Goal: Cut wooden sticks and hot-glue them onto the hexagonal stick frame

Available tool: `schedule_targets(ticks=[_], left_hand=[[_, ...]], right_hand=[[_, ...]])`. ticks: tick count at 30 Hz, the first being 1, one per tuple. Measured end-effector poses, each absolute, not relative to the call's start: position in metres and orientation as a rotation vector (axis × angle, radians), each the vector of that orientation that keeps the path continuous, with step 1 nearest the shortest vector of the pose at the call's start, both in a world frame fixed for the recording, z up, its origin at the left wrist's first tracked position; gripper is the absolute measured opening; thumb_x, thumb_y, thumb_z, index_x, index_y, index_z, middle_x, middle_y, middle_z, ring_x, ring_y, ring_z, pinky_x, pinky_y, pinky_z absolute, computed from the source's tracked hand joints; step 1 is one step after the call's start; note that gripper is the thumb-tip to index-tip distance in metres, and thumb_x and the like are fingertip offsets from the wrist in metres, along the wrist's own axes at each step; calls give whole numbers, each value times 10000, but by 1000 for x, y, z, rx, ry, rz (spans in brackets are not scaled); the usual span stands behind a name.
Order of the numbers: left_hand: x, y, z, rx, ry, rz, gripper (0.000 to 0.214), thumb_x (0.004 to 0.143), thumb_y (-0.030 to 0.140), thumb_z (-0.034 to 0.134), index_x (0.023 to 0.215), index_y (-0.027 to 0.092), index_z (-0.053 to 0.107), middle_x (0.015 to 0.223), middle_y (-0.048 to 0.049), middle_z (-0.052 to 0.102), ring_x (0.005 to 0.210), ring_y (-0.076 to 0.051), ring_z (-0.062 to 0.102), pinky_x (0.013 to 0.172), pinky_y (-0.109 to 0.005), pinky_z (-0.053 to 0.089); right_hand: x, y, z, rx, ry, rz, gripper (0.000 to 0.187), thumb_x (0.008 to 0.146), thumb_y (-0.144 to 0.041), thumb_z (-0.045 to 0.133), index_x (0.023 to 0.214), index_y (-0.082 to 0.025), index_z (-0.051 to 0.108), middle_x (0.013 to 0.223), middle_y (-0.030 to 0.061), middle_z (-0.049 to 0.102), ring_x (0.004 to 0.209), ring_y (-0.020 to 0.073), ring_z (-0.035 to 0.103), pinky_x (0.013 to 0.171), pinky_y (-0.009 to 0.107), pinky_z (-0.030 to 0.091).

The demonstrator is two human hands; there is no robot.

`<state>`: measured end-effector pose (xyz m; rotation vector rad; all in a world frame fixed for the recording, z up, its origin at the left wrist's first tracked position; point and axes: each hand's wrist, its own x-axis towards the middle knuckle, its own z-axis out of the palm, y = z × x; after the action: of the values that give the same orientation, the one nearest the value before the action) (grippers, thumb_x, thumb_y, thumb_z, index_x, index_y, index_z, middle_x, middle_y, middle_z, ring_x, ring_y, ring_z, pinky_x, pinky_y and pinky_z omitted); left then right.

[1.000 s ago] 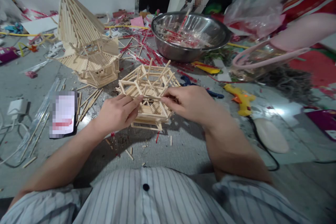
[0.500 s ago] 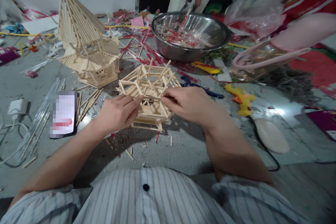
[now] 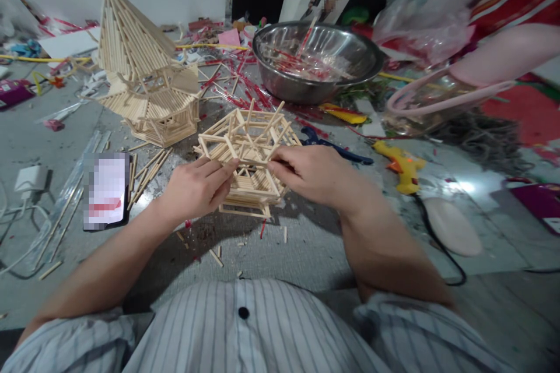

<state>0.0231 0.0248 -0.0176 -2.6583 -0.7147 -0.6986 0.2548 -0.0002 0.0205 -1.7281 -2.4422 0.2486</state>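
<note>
A small open frame of thin wooden sticks stands on the grey floor right in front of me. My left hand is closed, its fingertips pinching a stick on the frame's near left edge. My right hand is closed too, pinching the frame's near right edge. Both forearms rest low above the floor. A taller finished stick tower with a pointed roof stands behind and to the left, apart from both hands.
A steel bowl of red scraps sits behind the frame. A yellow glue gun with a black cord lies to the right, blue-handled pliers beside it. A phone, loose sticks and a white charger lie to the left.
</note>
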Motion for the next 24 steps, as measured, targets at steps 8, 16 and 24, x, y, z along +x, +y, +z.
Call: schedule_targets(ticks=[8, 16, 24], left_hand=[[23, 25, -17, -2634, -678, -736, 275, 903, 179, 488, 1118, 85, 631, 679, -9, 651, 590, -122, 585, 515, -253, 418], [24, 25, -16, -2619, -700, -707, 288, 919, 201, 454, 1120, 104, 636, 659, -8, 648, 579, -112, 584, 514, -238, 413], [21, 21, -15, -2585, -766, -868, 268, 881, 207, 530, 1133, 151, 606, 993, -90, 683, 821, -161, 637, 663, -269, 486]], right_hand=[[255, 1, 21, -1716, -2437, 277, 285, 915, -324, 388, 866, -170, 623, 834, 75, 692, 695, 168, 568, 599, 277, 281], [256, 0, 20, -1709, -2440, 264, 290, 919, -325, 380, 870, -174, 623, 853, 78, 695, 709, 171, 580, 604, 281, 282], [256, -2, 27, -1719, -2428, 250, 264, 909, -314, 390, 810, -180, 595, 782, 61, 670, 665, 155, 553, 589, 276, 271]])
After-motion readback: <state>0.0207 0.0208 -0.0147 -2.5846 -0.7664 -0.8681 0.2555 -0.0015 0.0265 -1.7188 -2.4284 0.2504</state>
